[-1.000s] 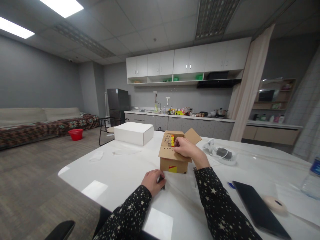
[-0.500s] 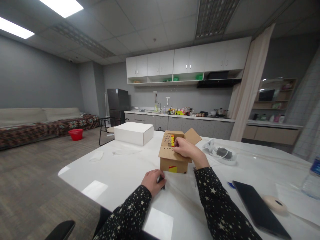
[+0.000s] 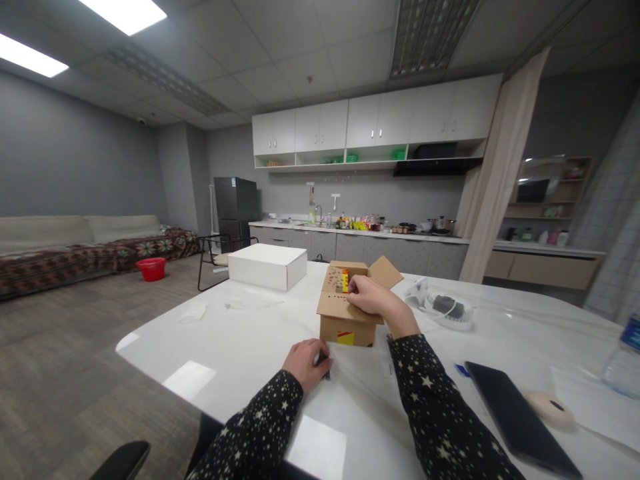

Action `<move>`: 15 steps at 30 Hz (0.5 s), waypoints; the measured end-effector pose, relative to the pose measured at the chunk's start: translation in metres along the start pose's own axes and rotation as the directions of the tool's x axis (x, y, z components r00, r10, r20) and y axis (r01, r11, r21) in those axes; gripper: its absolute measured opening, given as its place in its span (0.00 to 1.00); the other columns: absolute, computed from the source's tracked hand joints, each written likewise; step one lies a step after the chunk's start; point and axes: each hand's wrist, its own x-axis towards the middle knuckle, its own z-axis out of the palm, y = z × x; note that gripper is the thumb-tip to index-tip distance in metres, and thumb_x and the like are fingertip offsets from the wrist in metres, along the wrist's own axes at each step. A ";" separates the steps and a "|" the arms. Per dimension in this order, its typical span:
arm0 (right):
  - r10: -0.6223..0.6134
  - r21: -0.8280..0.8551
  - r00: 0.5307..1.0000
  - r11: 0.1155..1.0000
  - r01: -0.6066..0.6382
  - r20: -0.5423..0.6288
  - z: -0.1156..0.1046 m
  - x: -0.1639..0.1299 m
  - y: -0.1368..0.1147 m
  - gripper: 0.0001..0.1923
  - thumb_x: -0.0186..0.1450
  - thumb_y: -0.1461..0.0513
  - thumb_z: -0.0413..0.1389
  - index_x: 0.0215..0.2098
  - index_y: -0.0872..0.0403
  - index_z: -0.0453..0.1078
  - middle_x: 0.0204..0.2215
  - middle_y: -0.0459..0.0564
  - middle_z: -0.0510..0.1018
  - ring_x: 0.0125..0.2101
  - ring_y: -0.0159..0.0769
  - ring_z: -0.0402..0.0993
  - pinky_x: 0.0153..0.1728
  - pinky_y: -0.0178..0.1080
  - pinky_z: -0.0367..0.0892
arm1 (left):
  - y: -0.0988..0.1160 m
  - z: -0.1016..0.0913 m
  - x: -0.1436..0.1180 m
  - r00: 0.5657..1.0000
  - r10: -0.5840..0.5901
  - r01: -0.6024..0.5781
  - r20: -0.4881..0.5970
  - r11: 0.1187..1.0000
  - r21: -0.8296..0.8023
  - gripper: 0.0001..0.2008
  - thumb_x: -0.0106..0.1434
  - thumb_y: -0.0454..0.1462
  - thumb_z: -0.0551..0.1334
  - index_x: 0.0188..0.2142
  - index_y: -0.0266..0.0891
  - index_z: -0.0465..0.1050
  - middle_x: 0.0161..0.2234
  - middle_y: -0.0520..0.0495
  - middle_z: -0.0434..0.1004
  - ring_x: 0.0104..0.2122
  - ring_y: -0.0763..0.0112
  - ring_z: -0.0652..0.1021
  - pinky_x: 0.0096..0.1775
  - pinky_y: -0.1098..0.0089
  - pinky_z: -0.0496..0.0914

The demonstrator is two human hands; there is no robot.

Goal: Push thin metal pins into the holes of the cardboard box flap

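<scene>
A cardboard box (image 3: 333, 328) with its flaps up stands on the white table, a yellow and red label on its near side. Over its top reaches my right hand (image 3: 373, 297), fingers pinched together at the flap with a row of small holes; what they grip, if anything, is hidden. Behind the fingertips shows a yellow and red strip (image 3: 345, 280) beside small dark dots on the box. My left hand (image 3: 306, 364) rests on the table just in front of the box, fingers curled around a small dark object (image 3: 319, 358) that is mostly covered.
To the left of the cardboard box sits a closed white box (image 3: 260, 267). A white corded device (image 3: 447, 310) lies to the right. Nearer me on that side are a black tablet (image 3: 520, 417), a beige computer mouse (image 3: 550, 407) and a water bottle (image 3: 625, 360).
</scene>
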 end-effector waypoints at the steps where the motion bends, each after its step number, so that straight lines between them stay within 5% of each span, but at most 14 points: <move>1: -0.001 0.001 1.000 1.000 0.001 -0.001 0.001 0.001 0.001 0.05 0.59 0.62 0.55 0.33 0.55 0.67 0.37 0.52 0.76 0.38 0.38 0.70 0.32 0.33 0.58 | 0.000 0.000 0.000 1.000 0.001 -0.001 -0.001 1.000 0.001 0.05 0.57 0.38 0.60 0.34 0.42 0.72 0.39 0.50 0.77 0.42 0.65 0.74 0.48 0.66 0.64; 15: 0.074 0.023 0.996 0.997 -0.075 0.053 -0.005 0.000 0.006 0.05 0.57 0.62 0.56 0.30 0.56 0.72 0.35 0.54 0.79 0.34 0.36 0.72 0.29 0.32 0.59 | 0.000 0.001 0.000 1.000 -0.021 0.021 0.016 1.000 0.005 0.06 0.57 0.38 0.60 0.35 0.43 0.73 0.40 0.50 0.77 0.43 0.65 0.74 0.48 0.66 0.64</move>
